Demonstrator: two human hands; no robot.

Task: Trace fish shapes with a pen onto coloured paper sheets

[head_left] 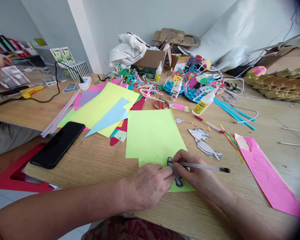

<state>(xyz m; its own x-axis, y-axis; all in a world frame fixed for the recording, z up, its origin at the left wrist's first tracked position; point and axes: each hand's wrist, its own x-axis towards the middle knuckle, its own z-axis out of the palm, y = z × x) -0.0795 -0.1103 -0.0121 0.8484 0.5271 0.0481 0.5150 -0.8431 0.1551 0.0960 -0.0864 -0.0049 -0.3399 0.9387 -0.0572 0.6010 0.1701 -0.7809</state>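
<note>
A grey wall (130,20) backed the wood-grained surface (100,160). Your loose left hand (152,183) pinned a cutout (178,180) on green paper (155,133); your right hand (192,170) gripped a pen (202,165).

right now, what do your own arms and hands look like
Both the left hand and the right hand are bare, with no gloves. I see no ring, watch or bracelet on either. No sleeve shows on the left forearm or the right forearm. Dark reddish patterned fabric shows at the lap.
</note>
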